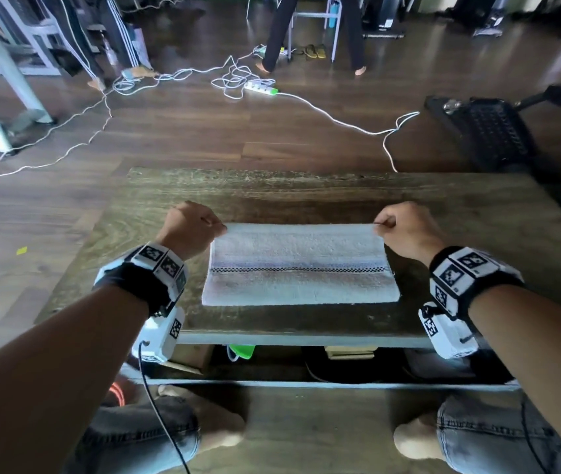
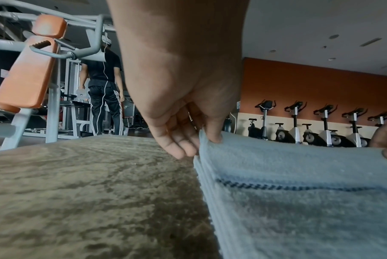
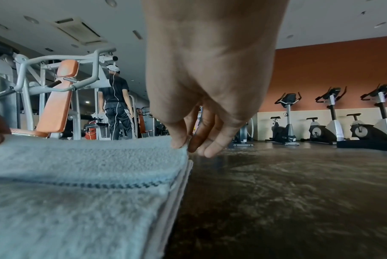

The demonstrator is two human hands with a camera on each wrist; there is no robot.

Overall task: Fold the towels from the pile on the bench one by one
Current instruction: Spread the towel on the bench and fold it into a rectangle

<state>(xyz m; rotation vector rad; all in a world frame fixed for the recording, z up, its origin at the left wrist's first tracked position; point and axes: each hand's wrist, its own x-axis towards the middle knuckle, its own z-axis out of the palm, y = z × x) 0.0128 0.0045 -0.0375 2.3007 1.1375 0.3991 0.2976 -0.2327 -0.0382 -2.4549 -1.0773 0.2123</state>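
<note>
A pale towel (image 1: pixel 299 265) with a dark checked stripe lies folded on the wooden bench (image 1: pixel 272 189), long side toward me. My left hand (image 1: pixel 191 227) pinches its far left corner, thumb on top (image 2: pixel 212 138). My right hand (image 1: pixel 405 229) pinches the far right corner in the same way (image 3: pixel 179 143). In the left wrist view the towel (image 2: pixel 298 192) shows several stacked layers at its edge. The right wrist view shows the towel (image 3: pixel 77 184) with its layered edge too. No pile of other towels is in view.
The bench top runs bare to the left (image 2: pixel 88 192) and right (image 3: pixel 298 201) of the towel. Beyond it lie white cables and a power strip (image 1: pixel 260 87) on the floor, a black stand (image 1: pixel 487 131), gym machines (image 3: pixel 62 91) and a standing person (image 3: pixel 117 105).
</note>
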